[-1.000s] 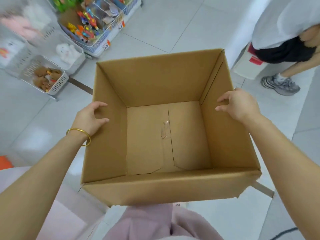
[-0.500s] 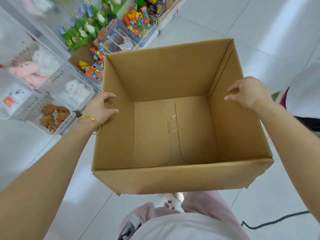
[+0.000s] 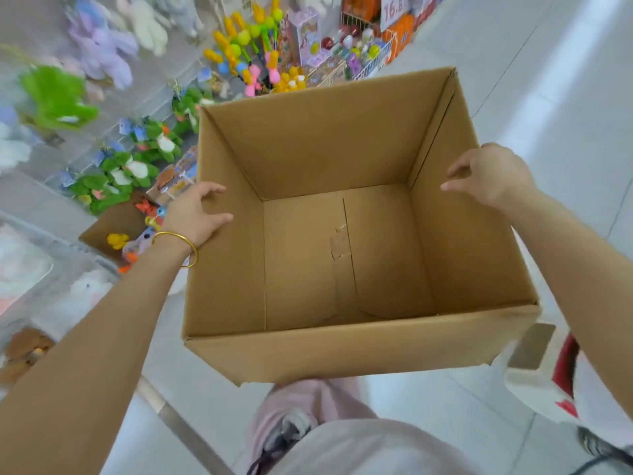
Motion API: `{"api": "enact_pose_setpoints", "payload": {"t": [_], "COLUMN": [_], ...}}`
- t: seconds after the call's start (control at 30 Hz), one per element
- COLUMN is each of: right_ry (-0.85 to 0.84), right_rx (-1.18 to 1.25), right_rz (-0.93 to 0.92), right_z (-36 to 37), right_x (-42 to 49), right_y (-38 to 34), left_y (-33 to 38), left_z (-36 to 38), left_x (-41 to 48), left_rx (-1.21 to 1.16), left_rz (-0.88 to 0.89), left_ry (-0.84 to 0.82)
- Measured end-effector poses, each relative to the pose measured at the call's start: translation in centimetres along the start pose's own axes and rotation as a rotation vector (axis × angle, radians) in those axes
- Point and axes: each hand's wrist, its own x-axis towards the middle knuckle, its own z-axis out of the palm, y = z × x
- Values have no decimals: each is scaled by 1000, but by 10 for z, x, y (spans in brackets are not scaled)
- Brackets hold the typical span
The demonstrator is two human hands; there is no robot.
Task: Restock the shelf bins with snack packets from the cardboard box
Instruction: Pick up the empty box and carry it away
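Pale tiled floor (image 3: 513, 80) is seen below & beyond both hands. Cardboard box (image 3: 308, 149) is held up off the floor btwn the two hands, open top turned toward the camera. Inside, only bare bottom flaps are shown, w/ a torn tape strip (image 3: 339, 245) by the centre seam, approx. midway btwn the hands.

Toy shelving is seen out past the L hand (image 3: 193, 214), on its outer side & ahead, mostly blurred. Green plush toys (image 3: 113, 180) are hung just beyond that hand's knuckles, w/ purple & white plush further off. A smaller brown carton (image 3: 113, 221) w/ small coloured toys is placed just outside the L wrist, lower down. A wire basket (image 3: 373, 63) of boxed toys is seen ahead of both hands, beyond the box's far wall.

A white & red container (image 3: 534, 365) is set on the floor below the R forearm. Pink trousers (image 3: 308, 399) are seen under the box's near wall, btwn the forearms.

The rim of the box's left wall is grasped by the L hand: two digits are laid over the inner face, the rest hidden. The right wall's rim is grasped by the R hand (image 3: 493, 176), fingers curled, two fingertips pointed inward over the opening. A gold bangle (image 3: 173, 234) is worn on the L wrist, just beside the box's outer wall
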Motion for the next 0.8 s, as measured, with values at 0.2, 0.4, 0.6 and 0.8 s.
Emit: {"api": "enact_pose_setpoints", "payload": {"t": [0.2, 0.4, 0.6, 0.8], "right_ry": [57, 70, 64, 79], "right_rx": [38, 70, 85, 37], "right_rz": [75, 187, 168, 96], "right_z": [-62, -112, -157, -209], "right_x": [176, 319, 485, 646], "right_y": [21, 82, 141, 179], "left_y": [93, 203, 297, 378], "left_z": [24, 59, 110, 152], "left_x": [196, 360, 499, 614], "left_rx": [-5, 8, -14, -48], "left_rz": [25, 124, 109, 40], "left_ry": [-46, -93, -55, 11]}}
